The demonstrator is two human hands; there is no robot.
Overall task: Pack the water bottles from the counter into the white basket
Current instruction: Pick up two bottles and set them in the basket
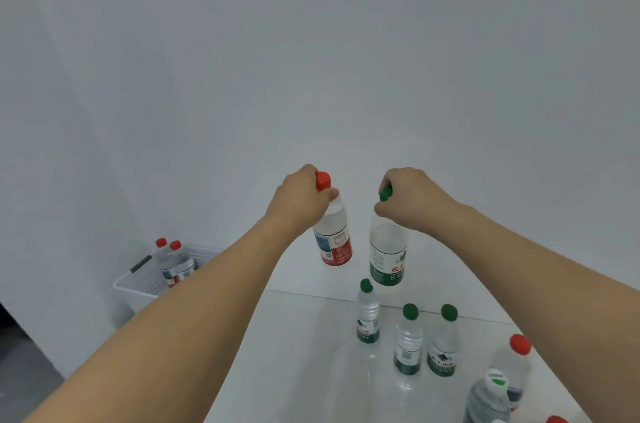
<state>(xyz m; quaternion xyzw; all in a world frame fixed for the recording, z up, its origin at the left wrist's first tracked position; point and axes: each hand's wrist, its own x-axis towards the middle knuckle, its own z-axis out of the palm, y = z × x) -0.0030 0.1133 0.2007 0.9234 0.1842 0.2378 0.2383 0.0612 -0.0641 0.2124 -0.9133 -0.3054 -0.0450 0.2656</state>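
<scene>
A: Water bottles, obs. 1, working left to right from the white perforated plastic basket (138, 287). It sits at the far left, lower than the hands, with its grey handle toward the camera. Two clear bottles with red caps (171, 261) stand upright inside it.

B: Hands?

A: Left hand (299, 201) is closed round the neck of a clear plastic bottle with a red cap and red-and-white label (334, 232). Right of that, the right hand (412, 199) is closed over the green cap of a taller clear bottle with a green-and-white label (388, 249). Both bottles hang clear of the white counter (311, 353), long axes near vertical, bottoms tipped slightly toward the camera.

B: Which way to the basket?

A: Left of both hands and down. The left hand is nearer; the right must cross further.

B: Room to move?

A: The air between hands and basket looks open. Judgement: free space in the basket lies on the near side of the two bottles, partly hidden by the left forearm. The counter's left edge falls between hands and basket.

B: Remaining stock?

A: Right of the basket, below the hands: three small green-capped bottles (408, 339) upright on the counter, more bottles at the lower right corner (512, 370). Task looks early.
</scene>
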